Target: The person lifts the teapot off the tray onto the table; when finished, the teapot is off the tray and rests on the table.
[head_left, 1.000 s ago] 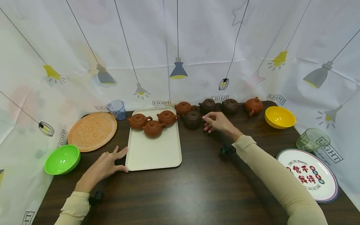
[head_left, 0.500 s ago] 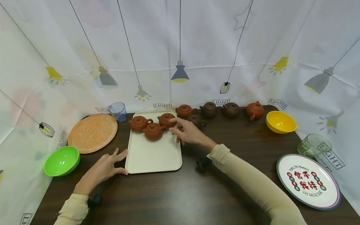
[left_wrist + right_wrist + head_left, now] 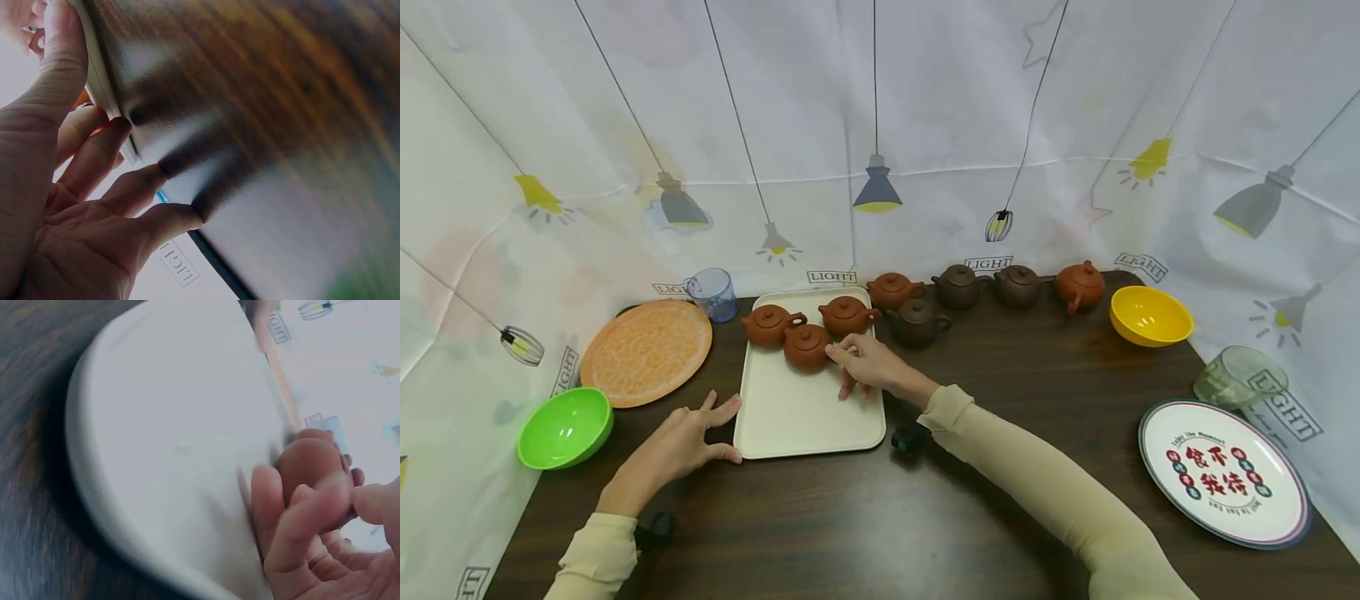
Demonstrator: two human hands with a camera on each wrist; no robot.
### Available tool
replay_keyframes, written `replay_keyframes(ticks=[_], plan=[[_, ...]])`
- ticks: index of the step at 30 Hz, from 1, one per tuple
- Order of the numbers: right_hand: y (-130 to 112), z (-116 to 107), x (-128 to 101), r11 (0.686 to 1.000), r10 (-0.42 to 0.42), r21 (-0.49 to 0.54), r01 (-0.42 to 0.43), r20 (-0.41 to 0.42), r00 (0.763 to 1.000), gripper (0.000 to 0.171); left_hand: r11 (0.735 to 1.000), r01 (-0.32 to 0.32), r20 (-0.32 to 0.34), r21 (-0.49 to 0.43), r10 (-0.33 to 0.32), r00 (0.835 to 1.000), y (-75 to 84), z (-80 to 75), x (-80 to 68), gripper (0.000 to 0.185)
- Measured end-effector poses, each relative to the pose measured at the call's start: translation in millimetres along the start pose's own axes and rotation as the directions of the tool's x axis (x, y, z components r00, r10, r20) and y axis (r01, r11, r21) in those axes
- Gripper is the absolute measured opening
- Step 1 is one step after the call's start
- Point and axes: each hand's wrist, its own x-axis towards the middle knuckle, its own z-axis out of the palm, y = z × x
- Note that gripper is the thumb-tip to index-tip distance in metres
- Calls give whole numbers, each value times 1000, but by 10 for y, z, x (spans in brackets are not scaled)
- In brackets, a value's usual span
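A cream tray [image 3: 808, 417] bears several reddish-brown clay teapots near its far end. My right hand [image 3: 868, 367] is over the tray, thumb and forefinger pinching the handle side of the front teapot [image 3: 806, 348]; the handle itself is hidden by the fingers. That teapot [image 3: 309, 465] also shows past the fingers in the right wrist view. The left teapot [image 3: 767, 324] and back right teapot [image 3: 846, 314] stand close by. My left hand [image 3: 681, 446] touches the tray's left edge with thumb and fingers spread, the other fingertips resting on the table in the left wrist view.
Right of the tray stand a reddish teapot [image 3: 892, 290], dark brown teapots [image 3: 916, 322] and another reddish teapot [image 3: 1079, 286]. A green bowl [image 3: 567, 429], orange round mat [image 3: 647, 350] and blue cup [image 3: 712, 294] lie left; a yellow bowl [image 3: 1150, 317], glass [image 3: 1240, 377] and plate [image 3: 1225, 475] right.
My right hand has left the dark brown teapot, moved left over the tray and taken the front reddish teapot by its handle side. The left hand has stayed at the tray's edge.
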Motion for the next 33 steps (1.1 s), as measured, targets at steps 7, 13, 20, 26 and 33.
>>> replay_keyframes(ticks=[7,13,20,26,33], plan=[[-7,39,7,992,47,119,-45,-17,999,40,1000,-5,-16,-21,5,1000,-7,48,-3,92],[-15,-122,-172,997,6,82,6,-146,989,43,1000,-6,-12,-10,6,1000,-12,36,-1,93],[-13,-756,-641,985,-34,151,86,-321,946,34,1000,-11,4,0,11,1000,6,11,6,92],[240,-1407,-1073,980,-26,163,117,-474,880,34,1000,-2,-2,-2,2,1000,16,-34,8,92],[709,-1781,-1326,988,106,150,-34,-499,860,41,1000,-4,0,-7,4,1000,3,-8,0,92]])
